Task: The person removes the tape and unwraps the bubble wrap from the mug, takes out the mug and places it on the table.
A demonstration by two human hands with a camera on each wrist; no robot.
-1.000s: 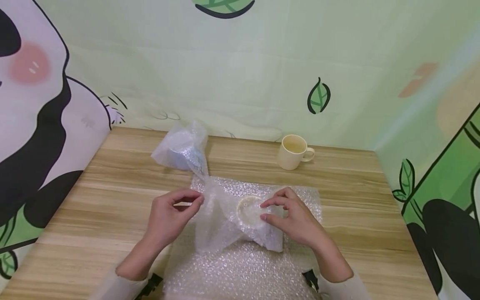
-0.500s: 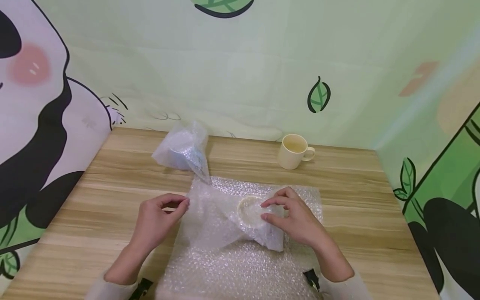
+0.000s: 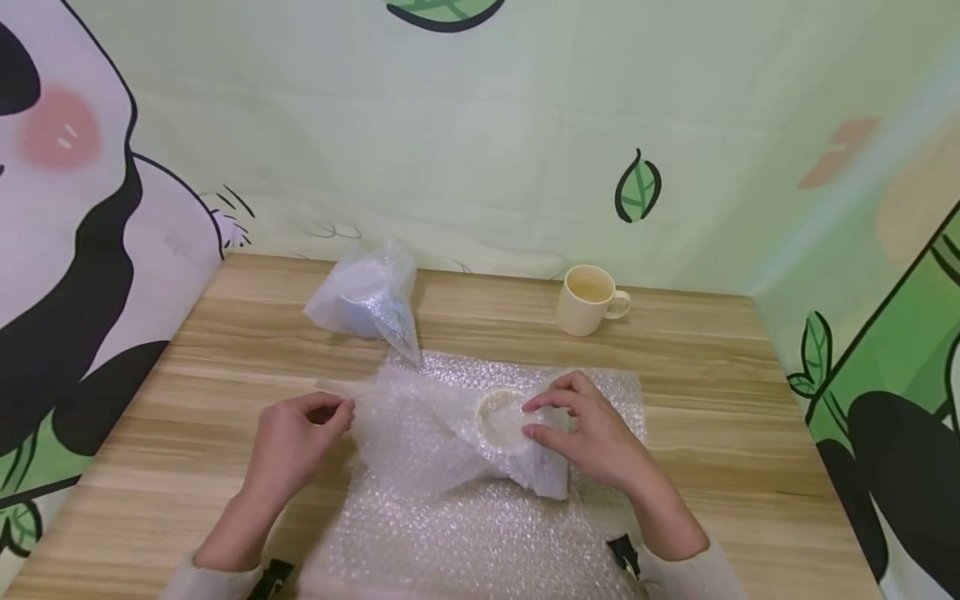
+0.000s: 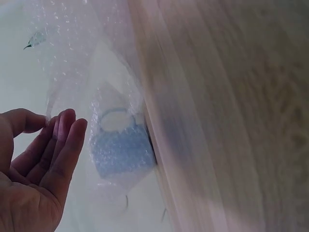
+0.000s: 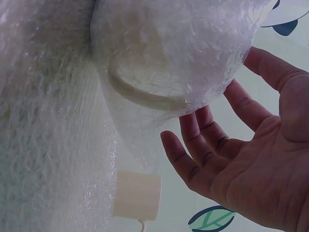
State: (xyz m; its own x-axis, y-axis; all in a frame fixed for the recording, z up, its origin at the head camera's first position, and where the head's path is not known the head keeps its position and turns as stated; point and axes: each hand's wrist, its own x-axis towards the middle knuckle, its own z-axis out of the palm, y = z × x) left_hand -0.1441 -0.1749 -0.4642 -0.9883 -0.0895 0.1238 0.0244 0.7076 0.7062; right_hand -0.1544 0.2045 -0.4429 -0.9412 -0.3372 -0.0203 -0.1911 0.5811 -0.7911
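A cream mug stands in the middle of the table, loosely covered by bubble wrap, its round rim showing through. My right hand holds its right side through the wrap, thumb and fingers curved round it. In the right wrist view, a curved cream band shows through the film round the wrapped mug. To the left, my left hand pinches the edge of the bubble wrap between thumb and fingertips, drawing a flap out sideways. Beneath lies more bubble wrap, spread flat.
At the back left sits a blue mug inside bubble wrap, its handle visible in the left wrist view. An unwrapped cream mug stands at the back right, handle to the right. The wooden table ends at a printed backdrop.
My left hand has moved left and slightly down, pulling the bubble wrap flap out wider and away from the wrapped blue mug. The right hand has stayed on the wrapped cream mug.
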